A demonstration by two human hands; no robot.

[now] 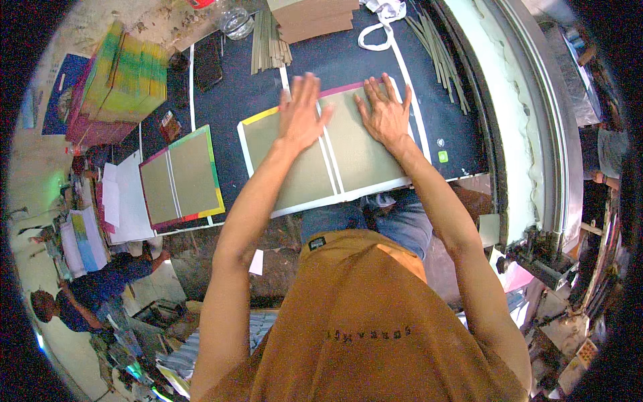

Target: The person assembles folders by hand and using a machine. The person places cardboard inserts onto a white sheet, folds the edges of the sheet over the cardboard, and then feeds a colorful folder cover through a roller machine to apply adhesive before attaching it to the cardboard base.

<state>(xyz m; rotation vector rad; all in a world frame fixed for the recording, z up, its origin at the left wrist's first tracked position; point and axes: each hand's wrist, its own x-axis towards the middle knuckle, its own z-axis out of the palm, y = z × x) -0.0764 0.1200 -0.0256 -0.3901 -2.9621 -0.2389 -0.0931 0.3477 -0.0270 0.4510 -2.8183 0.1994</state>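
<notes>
In front of me on the dark table lies a book cover of grey board point(358, 147). Narrow strips divide its panels, white paper edges show around it, and its far edge is folded over in yellow and magenta. My left hand point(303, 115), slightly blurred, is over the far part of the left panel with fingers stretched out. Flat on the far right part rests my right hand point(386, 115), its fingers spread toward the magenta edge. Neither hand holds anything. To the left is another grey board cover point(194, 164) with green, yellow and red edges.
Bundled board strips point(268, 43) lie at the back beside a stack of brown boards point(315, 20). More loose strips point(439, 57) and a white cloth point(382, 17) are at the back right. A tall stack of colourful sheets point(127, 80) stands left. A person point(100, 291) is farther off.
</notes>
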